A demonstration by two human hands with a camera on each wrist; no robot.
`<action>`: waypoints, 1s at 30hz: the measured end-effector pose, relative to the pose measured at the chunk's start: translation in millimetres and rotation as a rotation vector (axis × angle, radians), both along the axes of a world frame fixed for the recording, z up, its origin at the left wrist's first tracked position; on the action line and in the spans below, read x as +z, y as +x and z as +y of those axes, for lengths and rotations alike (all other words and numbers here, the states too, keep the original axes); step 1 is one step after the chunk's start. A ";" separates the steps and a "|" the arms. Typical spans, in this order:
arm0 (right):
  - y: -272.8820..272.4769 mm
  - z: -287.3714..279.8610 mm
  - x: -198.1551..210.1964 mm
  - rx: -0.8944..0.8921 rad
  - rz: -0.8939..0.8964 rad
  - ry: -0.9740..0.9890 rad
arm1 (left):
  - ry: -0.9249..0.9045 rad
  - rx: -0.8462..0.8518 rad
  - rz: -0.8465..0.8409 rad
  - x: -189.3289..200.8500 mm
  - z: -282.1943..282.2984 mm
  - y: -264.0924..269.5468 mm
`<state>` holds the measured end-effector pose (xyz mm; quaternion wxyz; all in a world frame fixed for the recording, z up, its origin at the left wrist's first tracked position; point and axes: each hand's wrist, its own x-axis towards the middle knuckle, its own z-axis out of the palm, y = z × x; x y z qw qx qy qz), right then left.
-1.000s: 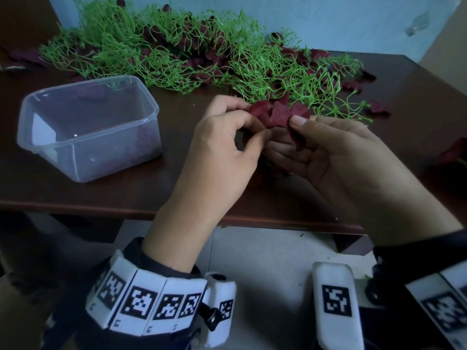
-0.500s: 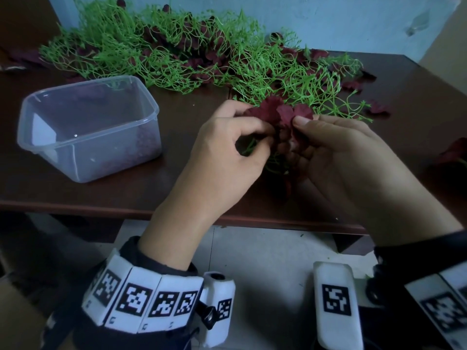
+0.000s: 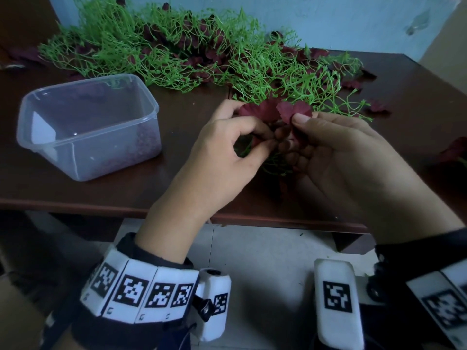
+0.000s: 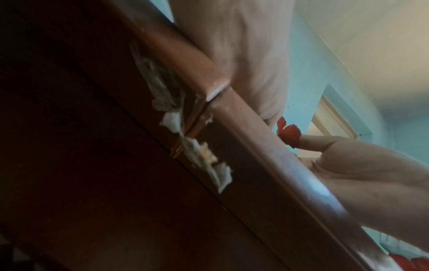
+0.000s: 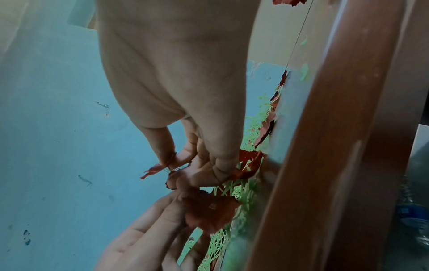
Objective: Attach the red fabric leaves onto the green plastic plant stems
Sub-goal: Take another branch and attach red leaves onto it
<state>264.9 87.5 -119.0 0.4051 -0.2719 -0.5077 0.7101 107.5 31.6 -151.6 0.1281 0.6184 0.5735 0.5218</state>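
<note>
Over the brown table (image 3: 177, 193), both hands meet at a cluster of dark red fabric leaves (image 3: 262, 110). My left hand (image 3: 264, 140) pinches the cluster from the left, thumb against curled fingers. The thumb of my right hand (image 3: 290, 133) presses a red leaf (image 3: 297, 111) against its fingers. A green plastic sprig (image 3: 274, 166) hangs under the hands. Which fingers hold its stem is hidden. In the right wrist view my right fingers (image 5: 199, 165) pinch a leaf (image 5: 154, 169) and my left hand (image 5: 148, 238) holds another red leaf (image 5: 206, 210) by green stems (image 5: 232, 192).
A big tangle of green stems (image 3: 177, 54) mixed with red leaves fills the back of the table. A clear plastic tub (image 3: 88, 122) stands at the left. Loose red leaves (image 3: 379, 107) lie at the right. The table's front edge (image 3: 278, 221) runs under my wrists.
The leaf cluster has risen a little above my fingertips and spread out. My left thumb and fingers have closed in towards the right hand. Both hands stay in the same place.
</note>
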 end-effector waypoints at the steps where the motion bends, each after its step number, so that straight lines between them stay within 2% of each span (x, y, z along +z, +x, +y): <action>1: 0.2 -0.4 -0.3 0.004 -0.005 0.007 | 0.003 -0.013 -0.016 -0.9 1.4 -0.3; 8: 1.5 -0.1 -3.3 0.008 -0.026 0.052 | -0.005 -0.070 -0.055 0.6 2.3 0.3; 16: 0.8 -2.9 -2.6 0.036 -0.064 0.034 | -0.001 -0.060 -0.048 2.6 1.9 -2.3; 22: 2.2 -0.3 -4.2 -0.029 -0.058 0.004 | 0.097 -0.056 -0.046 -0.2 4.1 -5.2; 30: 2.5 1.0 -5.3 -0.094 -0.079 0.018 | 0.116 -0.025 -0.052 -3.2 6.2 -6.3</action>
